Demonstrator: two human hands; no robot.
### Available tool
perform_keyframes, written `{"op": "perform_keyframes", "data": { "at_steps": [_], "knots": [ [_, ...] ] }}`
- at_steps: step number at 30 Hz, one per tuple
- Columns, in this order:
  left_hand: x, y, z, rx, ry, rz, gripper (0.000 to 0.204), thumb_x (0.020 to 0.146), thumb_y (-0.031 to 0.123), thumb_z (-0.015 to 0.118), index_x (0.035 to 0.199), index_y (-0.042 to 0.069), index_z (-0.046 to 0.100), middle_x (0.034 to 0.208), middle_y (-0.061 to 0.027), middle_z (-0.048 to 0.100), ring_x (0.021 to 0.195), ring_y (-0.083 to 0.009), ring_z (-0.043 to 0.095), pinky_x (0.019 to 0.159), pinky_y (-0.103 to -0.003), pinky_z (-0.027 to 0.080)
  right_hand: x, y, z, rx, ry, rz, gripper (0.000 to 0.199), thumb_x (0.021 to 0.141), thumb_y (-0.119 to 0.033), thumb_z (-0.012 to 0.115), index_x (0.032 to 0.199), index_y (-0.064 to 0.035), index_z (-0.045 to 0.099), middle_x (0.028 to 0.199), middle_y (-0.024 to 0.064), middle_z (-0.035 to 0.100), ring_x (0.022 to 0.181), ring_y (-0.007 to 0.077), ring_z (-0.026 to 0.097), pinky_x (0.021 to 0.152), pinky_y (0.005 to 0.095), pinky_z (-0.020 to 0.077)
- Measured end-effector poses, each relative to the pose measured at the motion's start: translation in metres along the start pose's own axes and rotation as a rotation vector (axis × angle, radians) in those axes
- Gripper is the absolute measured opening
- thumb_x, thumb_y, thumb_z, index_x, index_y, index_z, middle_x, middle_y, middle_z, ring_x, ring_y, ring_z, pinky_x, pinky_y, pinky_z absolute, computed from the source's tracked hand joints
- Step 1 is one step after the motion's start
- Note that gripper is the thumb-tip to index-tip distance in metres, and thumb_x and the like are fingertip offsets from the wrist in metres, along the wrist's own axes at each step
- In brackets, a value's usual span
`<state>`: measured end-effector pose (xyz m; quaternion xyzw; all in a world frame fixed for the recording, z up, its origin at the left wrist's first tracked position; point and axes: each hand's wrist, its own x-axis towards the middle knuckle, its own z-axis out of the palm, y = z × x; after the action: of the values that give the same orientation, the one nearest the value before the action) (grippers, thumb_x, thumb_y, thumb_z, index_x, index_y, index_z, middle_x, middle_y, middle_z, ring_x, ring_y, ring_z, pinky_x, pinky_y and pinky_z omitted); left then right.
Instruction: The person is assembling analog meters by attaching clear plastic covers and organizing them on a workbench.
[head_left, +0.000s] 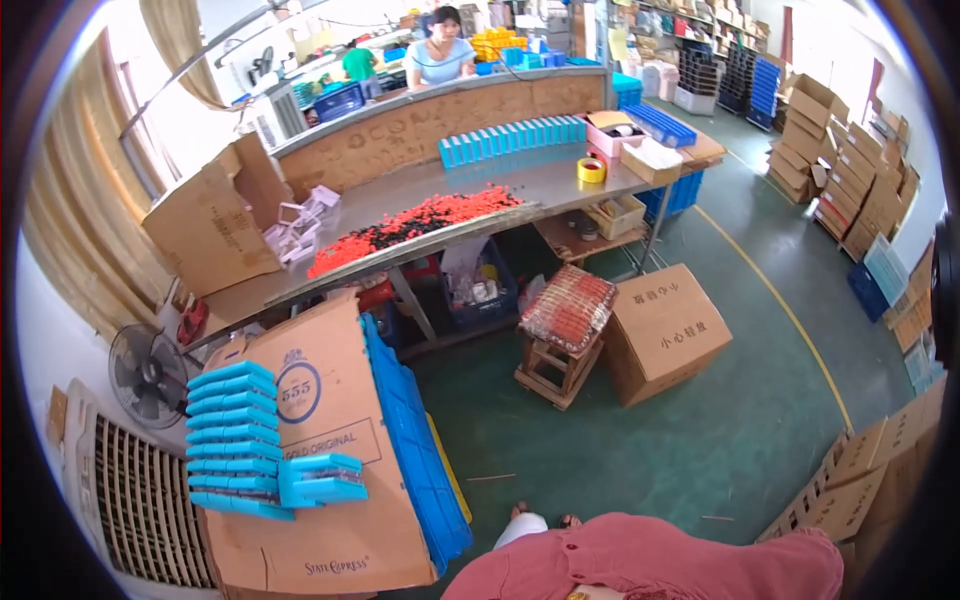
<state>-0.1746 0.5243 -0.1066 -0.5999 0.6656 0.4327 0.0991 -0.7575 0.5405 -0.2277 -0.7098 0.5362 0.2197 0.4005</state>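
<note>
Neither of my hands shows; only my dusty-red top reaches up from the lower edge. At the lower left, several stacked rows of turquoise boxes (235, 430) rest on a flattened cardboard sheet (330, 520). A shorter group of the same boxes (325, 480) juts out to their right. Under the sheet's right side stands a blue plastic crate (410, 460). Ahead, a long workbench (400, 215) carries a heap of small red and black pieces (410, 228) along its near edge. Behind the heap, a line of upright turquoise boxes (512, 142) crosses the bench.
A wooden stool (562, 372) with a checked cushion stands beside a closed carton (668, 335). Yellow tape (591, 170) sits on the bench. A fan (148, 375) stands at left, and cartons (870, 480) at lower right. Beyond the bench is a person (440, 60) in light blue.
</note>
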Motion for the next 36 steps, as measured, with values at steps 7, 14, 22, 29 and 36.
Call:
{"op": "perform_keyframes", "data": {
  "at_steps": [7, 14, 22, 29, 36],
  "knots": [
    [0.034, 0.103, -0.137, 0.172, -0.052, 0.328, 0.033, 0.085, 0.026, 0.056, 0.105, -0.001, 0.057, 0.088, -0.0250, 0.061, 0.084, -0.0399, 0.059, 0.070, -0.043, 0.047, -0.022, -0.002, 0.023, 0.200, -0.004, -0.029, 0.026, 0.077, -0.027, 0.058, 0.090, -0.0054, 0.064, 0.086, 0.0163, 0.064, 0.083, 0.0334, 0.060, 0.072, 0.0408, 0.0472],
    [0.136, 0.100, -0.249, 0.307, -0.118, 0.344, 0.046, 0.091, 0.035, 0.048, 0.124, 0.004, 0.046, 0.097, -0.0273, 0.059, 0.091, -0.0430, 0.057, 0.074, -0.045, 0.045, 0.028, -0.086, 0.001, 0.452, 0.373, -0.011, 0.025, 0.075, -0.026, 0.060, 0.086, -0.0040, 0.063, 0.082, 0.0177, 0.064, 0.079, 0.0344, 0.060, 0.070, 0.0429, 0.0464],
    [0.296, 0.138, -0.290, 0.302, -0.352, 0.444, 0.037, 0.090, 0.026, 0.049, 0.124, 0.008, 0.048, 0.081, -0.0182, 0.061, 0.056, -0.0252, 0.053, 0.053, -0.035, 0.043, 0.001, -0.093, -0.144, -0.008, 0.414, 0.026, 0.020, 0.069, -0.025, 0.063, 0.076, -0.0059, 0.061, 0.073, 0.0129, 0.063, 0.070, 0.0332, 0.059, 0.066, 0.0452, 0.0433],
    [0.360, 0.149, -0.307, 0.271, -0.374, 0.547, 0.037, 0.089, 0.028, 0.048, 0.120, 0.009, 0.051, 0.092, -0.0185, 0.060, 0.072, -0.0285, 0.055, 0.063, -0.036, 0.045, 0.091, -0.081, -0.335, -0.271, 0.575, -0.286, 0.013, 0.077, -0.023, 0.056, 0.069, -0.0142, 0.061, 0.077, 0.0014, 0.061, 0.082, 0.0194, 0.058, 0.099, 0.0444, 0.0304],
    [0.326, 0.113, -0.286, -0.034, -0.131, 0.423, 0.036, 0.087, 0.031, 0.047, 0.117, 0.011, 0.054, 0.102, -0.0188, 0.060, 0.087, -0.0318, 0.057, 0.073, -0.036, 0.047, 0.207, -0.107, -0.479, -0.481, 0.507, -0.703, 0.010, 0.077, -0.023, 0.059, 0.071, -0.0158, 0.063, 0.077, -0.0024, 0.059, 0.089, 0.0170, 0.055, 0.102, 0.0516, 0.0261]
  ]
}}
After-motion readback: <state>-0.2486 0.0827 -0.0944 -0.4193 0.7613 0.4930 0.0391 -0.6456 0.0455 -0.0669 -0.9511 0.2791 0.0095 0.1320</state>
